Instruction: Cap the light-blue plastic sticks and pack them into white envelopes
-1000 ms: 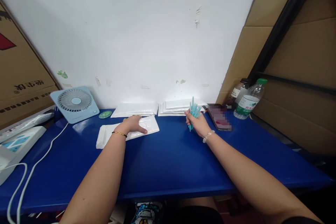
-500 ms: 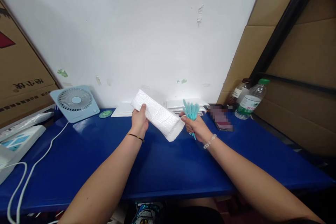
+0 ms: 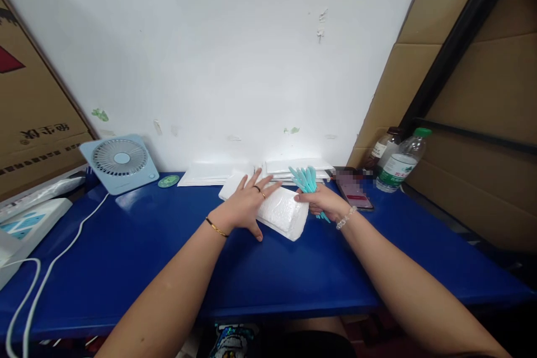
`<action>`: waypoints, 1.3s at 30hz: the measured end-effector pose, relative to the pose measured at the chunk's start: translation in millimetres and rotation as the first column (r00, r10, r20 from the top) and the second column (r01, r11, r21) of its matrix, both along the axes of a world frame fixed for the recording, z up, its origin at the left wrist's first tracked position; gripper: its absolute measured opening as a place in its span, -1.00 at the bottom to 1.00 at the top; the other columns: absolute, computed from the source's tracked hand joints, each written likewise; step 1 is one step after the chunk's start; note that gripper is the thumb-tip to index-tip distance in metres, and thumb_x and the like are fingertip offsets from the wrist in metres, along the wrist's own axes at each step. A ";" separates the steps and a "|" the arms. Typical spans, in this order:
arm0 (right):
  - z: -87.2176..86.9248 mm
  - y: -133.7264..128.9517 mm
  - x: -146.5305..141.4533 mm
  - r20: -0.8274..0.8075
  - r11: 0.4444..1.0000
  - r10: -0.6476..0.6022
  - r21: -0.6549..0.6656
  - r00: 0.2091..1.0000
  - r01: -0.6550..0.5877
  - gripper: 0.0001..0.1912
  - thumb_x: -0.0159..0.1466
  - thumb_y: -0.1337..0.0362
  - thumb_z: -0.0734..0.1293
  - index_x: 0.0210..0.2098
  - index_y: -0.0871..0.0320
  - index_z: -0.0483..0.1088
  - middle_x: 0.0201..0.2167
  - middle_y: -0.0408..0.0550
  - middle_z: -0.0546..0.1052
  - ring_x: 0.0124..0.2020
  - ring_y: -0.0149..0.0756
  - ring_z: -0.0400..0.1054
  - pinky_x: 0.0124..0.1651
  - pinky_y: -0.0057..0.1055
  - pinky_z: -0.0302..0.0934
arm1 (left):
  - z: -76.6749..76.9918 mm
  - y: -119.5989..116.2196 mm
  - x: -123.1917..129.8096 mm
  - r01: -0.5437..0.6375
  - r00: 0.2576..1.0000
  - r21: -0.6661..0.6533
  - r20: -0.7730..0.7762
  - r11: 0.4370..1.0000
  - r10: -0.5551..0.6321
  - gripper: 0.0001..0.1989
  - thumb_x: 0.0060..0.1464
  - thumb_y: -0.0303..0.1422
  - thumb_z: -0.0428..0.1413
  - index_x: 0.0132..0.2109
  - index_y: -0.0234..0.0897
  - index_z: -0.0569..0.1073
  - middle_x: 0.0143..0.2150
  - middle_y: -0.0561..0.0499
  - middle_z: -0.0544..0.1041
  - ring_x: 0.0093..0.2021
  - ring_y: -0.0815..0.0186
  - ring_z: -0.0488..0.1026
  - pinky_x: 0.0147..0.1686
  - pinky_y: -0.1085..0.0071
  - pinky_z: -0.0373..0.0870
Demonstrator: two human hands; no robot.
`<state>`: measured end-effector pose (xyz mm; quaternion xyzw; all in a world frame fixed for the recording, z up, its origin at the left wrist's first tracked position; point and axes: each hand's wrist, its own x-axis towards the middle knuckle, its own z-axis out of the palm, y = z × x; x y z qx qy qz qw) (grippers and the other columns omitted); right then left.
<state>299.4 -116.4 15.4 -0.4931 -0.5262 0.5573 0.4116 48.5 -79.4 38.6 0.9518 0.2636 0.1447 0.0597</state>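
Observation:
A white padded bubble envelope [image 3: 285,211] lies on the blue table in front of me, slanting down to the right. Across its left half my left hand [image 3: 247,201] is spread, fingers apart, and covers part of it. My right hand [image 3: 323,201] is closed around a bundle of several slim turquoise plastic sticks [image 3: 305,179], whose exact kind I cannot make out. Their broader ends fan out above the fist and thin ends poke out below. The thumb of that hand touches the envelope's right edge.
White flat envelopes [image 3: 201,173] lie along the wall, with another stack [image 3: 293,165] to their right. A blue fan [image 3: 122,163] and a green round disc [image 3: 168,181] sit at left, near a power strip [image 3: 25,235] and white cable. A phone [image 3: 354,193] and bottles [image 3: 398,165] stand right.
The envelope has come down from mid-air onto the table. My left hand has let go of its grip and opened flat over it. My right hand, still holding the sticks, has shifted slightly right.

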 end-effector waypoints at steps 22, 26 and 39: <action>100.8 -15.3 -74.9 -0.243 0.781 -0.188 0.551 0.952 0.295 -0.71 0.17 0.01 0.32 -0.39 0.13 0.41 -0.13 -0.02 0.51 -0.01 -0.14 0.32 -0.02 -0.26 0.21 | 24.1 -26.6 20.2 0.035 0.713 -0.404 0.651 0.914 0.261 -0.42 -0.17 -0.33 0.23 0.04 -0.23 0.26 -0.06 -0.07 0.42 -0.12 0.19 0.41 -0.16 0.32 0.34; 109.2 -11.2 -77.4 -0.059 0.842 -0.092 0.528 0.994 0.109 -0.64 0.10 0.06 0.40 -0.18 0.11 0.42 -0.17 -0.03 0.49 -0.11 -0.18 0.34 -0.13 -0.30 0.24 | 22.5 -20.5 17.8 0.112 0.669 -0.474 0.686 0.873 0.286 -0.43 -0.16 -0.31 0.23 0.03 -0.26 0.25 -0.06 -0.07 0.42 -0.11 0.20 0.40 -0.13 0.32 0.32; 144.3 -23.3 -53.2 0.340 0.647 0.116 0.687 0.933 -0.331 -0.71 -0.01 0.14 0.49 -0.34 0.14 0.49 -0.20 0.00 0.49 -0.08 -0.14 0.36 -0.03 -0.19 0.25 | 18.3 -14.7 0.0 0.577 0.613 -0.625 0.757 0.526 0.227 -0.28 -0.19 -0.11 0.25 0.12 -0.30 0.31 -0.05 -0.17 0.47 -0.05 0.06 0.41 -0.03 0.18 0.28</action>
